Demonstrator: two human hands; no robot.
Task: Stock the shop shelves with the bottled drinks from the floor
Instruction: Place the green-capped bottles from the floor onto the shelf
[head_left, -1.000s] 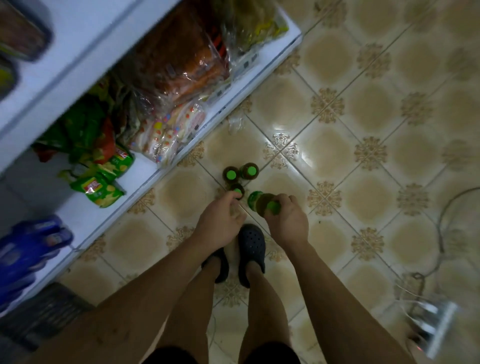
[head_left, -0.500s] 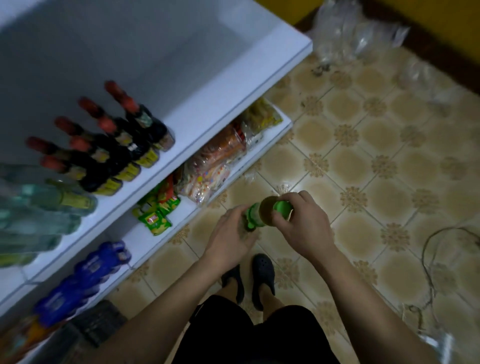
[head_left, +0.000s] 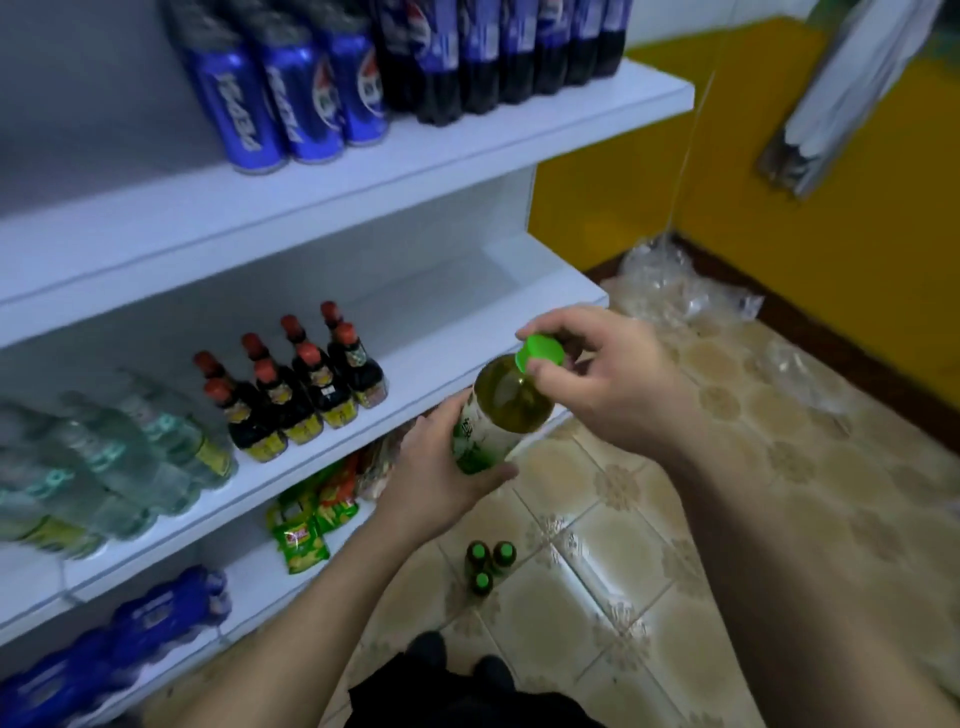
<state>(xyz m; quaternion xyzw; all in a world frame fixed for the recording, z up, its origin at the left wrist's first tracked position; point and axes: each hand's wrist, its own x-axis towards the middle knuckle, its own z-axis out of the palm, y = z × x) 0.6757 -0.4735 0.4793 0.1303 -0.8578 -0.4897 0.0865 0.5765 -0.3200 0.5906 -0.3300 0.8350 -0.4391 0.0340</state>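
Right hand (head_left: 608, 379) fingers pinch the green cap (head_left: 540, 353) of a tea bottle (head_left: 501, 410); left hand (head_left: 441, 470) curls around its labelled body. The bottle is tilted in the air before the middle shelf (head_left: 467, 332), beside dark sauce bottles (head_left: 301, 384). Three more green-capped bottles (head_left: 487, 564) stand on the tiled floor (head_left: 613, 571) below.

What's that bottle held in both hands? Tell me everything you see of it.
The bottle looks like clear plastic, filled with yellow-green drink, with a bright green cap and a green-and-white label round its lower body. It is held tilted in the air before the middle shelf, cap up and to the right. The left hand grips the labelled part; the right hand pinches the cap.
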